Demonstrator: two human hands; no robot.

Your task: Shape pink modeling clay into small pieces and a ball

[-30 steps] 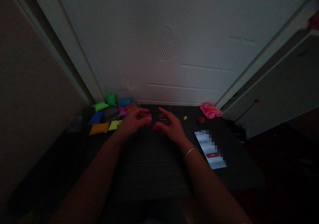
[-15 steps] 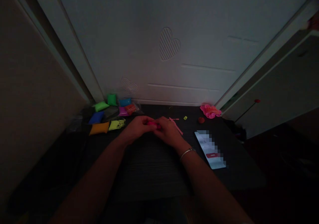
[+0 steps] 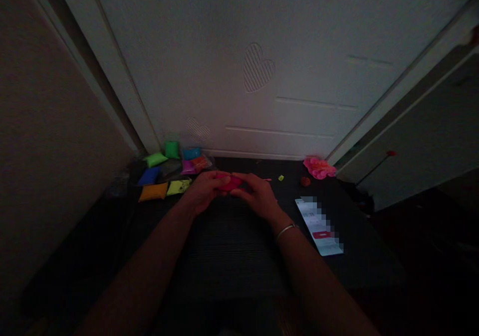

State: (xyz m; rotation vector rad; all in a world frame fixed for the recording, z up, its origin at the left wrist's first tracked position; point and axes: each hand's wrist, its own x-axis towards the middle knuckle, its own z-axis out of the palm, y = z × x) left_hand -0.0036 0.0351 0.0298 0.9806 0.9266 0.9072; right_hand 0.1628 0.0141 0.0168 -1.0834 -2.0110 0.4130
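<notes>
My left hand (image 3: 203,191) and my right hand (image 3: 258,195) meet over the far middle of a dark table (image 3: 232,246). Both pinch one lump of pink clay (image 3: 229,182) between their fingertips. A silver bracelet (image 3: 285,230) sits on my right wrist. The room is dim, so the clay's shape is hard to make out.
Several coloured clay packets (image 3: 164,174) lie at the table's far left. A pink clay flower (image 3: 319,168), a small red ball (image 3: 305,181) and a yellow bit (image 3: 280,178) lie at the far right. A lit phone (image 3: 319,225) lies right of my right arm. A white door (image 3: 258,67) stands behind.
My hands were apart, each with a bit of pink clay. They came together and now press the clay into one lump.
</notes>
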